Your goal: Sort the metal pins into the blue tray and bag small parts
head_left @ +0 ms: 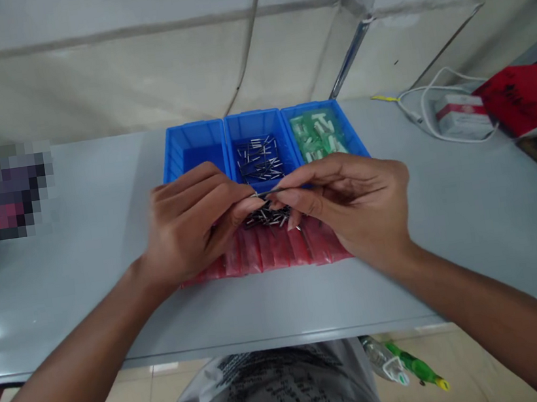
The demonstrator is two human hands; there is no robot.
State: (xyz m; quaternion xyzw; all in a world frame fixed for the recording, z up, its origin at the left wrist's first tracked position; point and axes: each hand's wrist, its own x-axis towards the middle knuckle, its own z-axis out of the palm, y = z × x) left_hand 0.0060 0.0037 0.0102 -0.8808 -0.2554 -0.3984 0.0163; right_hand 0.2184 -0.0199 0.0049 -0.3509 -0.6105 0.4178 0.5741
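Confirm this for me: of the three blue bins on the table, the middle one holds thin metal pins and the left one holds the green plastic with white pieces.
The green plastic with white pieces is in the right bin, as the head view shows. The middle bin does hold thin metal pins.

Left hand: your left hand (192, 224), palm down, thumb and forefinger pinched together
Right hand: your right hand (357, 199), thumb and forefinger pinching, fingertips near the left's
Forearms: angled inward, bare

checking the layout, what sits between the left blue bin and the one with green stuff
A middle blue bin holding slim metallic pieces, seen in the head view.
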